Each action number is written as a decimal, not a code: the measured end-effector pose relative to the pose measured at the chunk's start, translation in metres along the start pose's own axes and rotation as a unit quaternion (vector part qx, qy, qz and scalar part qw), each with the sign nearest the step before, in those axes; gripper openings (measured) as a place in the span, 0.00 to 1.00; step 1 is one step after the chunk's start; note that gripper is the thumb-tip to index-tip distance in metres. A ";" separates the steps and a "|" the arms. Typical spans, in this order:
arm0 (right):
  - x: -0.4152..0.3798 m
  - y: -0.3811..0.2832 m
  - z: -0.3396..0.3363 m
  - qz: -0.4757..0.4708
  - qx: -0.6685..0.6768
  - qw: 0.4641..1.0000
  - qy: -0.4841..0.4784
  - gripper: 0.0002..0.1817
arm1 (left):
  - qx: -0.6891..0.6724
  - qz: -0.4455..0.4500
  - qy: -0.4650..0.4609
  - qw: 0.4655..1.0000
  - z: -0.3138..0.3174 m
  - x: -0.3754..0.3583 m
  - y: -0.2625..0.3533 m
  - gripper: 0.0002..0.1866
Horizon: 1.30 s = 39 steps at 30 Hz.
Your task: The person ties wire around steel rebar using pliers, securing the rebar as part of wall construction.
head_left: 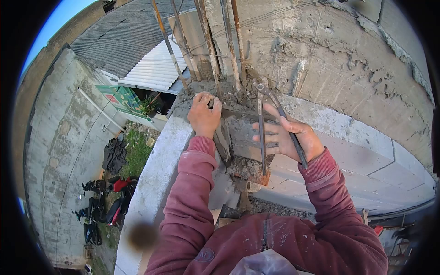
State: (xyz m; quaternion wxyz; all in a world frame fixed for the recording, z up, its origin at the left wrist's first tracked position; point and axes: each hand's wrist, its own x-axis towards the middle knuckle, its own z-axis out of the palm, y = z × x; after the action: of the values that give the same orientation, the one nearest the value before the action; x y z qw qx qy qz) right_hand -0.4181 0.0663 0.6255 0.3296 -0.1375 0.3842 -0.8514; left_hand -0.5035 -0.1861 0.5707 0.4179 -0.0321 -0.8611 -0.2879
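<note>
In my right hand point(298, 140) is a pair of long-handled steel pincers point(281, 107), its handles spread apart. One handle lies across the palm by my thumb, and the other passes in front of my stretched fingers. The jaws point up toward the concrete wall. My left hand point(204, 114) is closed at the corner of the wall top, fingers curled around something dark that I cannot make out. Just below it, a narrow mortar-stained board point(222, 144) leans along the column gap. Rusty rebar rods point(208, 41) rise behind both hands.
White block wall runs to the left point(153, 178) and right point(353, 137). A rough rendered wall point(330, 59) stands ahead. Below on the left are parked motorcycles point(121, 197), grass and a grey wall point(55, 160). Corrugated roofing point(153, 66) lies beyond the rebar.
</note>
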 end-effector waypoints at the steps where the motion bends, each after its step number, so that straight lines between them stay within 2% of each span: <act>1: 0.002 -0.003 0.000 0.006 -0.023 1.000 0.020 0.44 | -0.005 0.001 0.003 1.000 0.000 0.000 0.000 0.08; 3: 0.014 -0.013 0.001 0.014 -0.068 0.996 0.059 0.44 | -0.002 0.003 0.009 1.000 0.003 -0.001 -0.003 0.08; 9: 0.068 -0.025 -0.004 0.050 0.039 0.998 -0.010 0.39 | -0.017 0.000 0.010 1.000 -0.001 -0.001 0.002 0.06; 13: 0.074 -0.032 0.001 0.022 0.072 0.997 -0.004 0.36 | -0.029 -0.004 0.008 1.000 -0.001 -0.001 0.003 0.06; 17: 0.069 -0.051 0.004 0.060 -0.025 0.997 0.043 0.34 | -0.014 0.003 0.017 1.000 0.000 -0.001 -0.001 0.06; 22: 0.067 -0.054 0.011 0.076 -0.062 0.992 0.079 0.30 | -0.005 -0.019 0.010 1.000 0.000 -0.001 0.005 0.06; 25: 0.056 -0.039 -0.005 0.030 -0.055 0.995 0.083 0.26 | -0.003 -0.028 -0.004 1.000 -0.003 0.000 0.007 0.07; 26: 0.036 -0.034 -0.005 0.016 0.020 0.999 0.029 0.21 | -0.007 -0.028 -0.014 0.999 -0.004 0.000 0.007 0.06; 27: 0.016 -0.031 0.000 0.000 -0.126 0.989 0.082 0.22 | -0.011 -0.029 -0.024 0.999 -0.004 0.000 0.005 0.07; 28: -0.006 -0.030 0.005 -0.015 -0.268 0.954 0.135 0.23 | -0.015 -0.030 -0.034 0.999 -0.005 -0.001 0.004 0.07; 29: -0.026 -0.030 0.006 -0.029 -0.403 0.896 0.185 0.23 | 0.002 0.005 -0.006 1.000 -0.005 -0.003 0.003 0.09; 31: -0.061 -0.037 -0.006 -0.024 -0.634 0.724 0.271 0.27 | 0.037 0.079 0.049 0.995 -0.007 -0.004 0.005 0.14; 34: -0.094 -0.053 -0.064 -0.127 -0.828 0.465 0.287 0.32 | 0.012 0.160 0.053 0.986 -0.015 -0.014 0.039 0.21; 37: -0.109 -0.078 -0.084 -0.073 -0.849 0.445 0.275 0.33 | -0.174 0.096 0.001 0.980 0.009 -0.005 0.074 0.23; 38: -0.111 -0.080 -0.091 -0.093 -0.841 0.464 0.262 0.33 | -0.229 0.014 -0.020 0.973 0.014 0.004 0.082 0.24; 39: -0.112 -0.080 -0.095 -0.116 -0.851 0.444 0.255 0.32 | -0.213 0.008 -0.004 0.977 0.020 0.013 0.083 0.24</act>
State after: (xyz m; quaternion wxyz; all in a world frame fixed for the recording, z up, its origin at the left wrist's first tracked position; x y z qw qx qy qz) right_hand -0.4172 0.2336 0.6234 -0.1670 -0.1694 0.9633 -0.1245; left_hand -0.5014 -0.1093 0.6090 0.4001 -0.1278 -0.7817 -0.4611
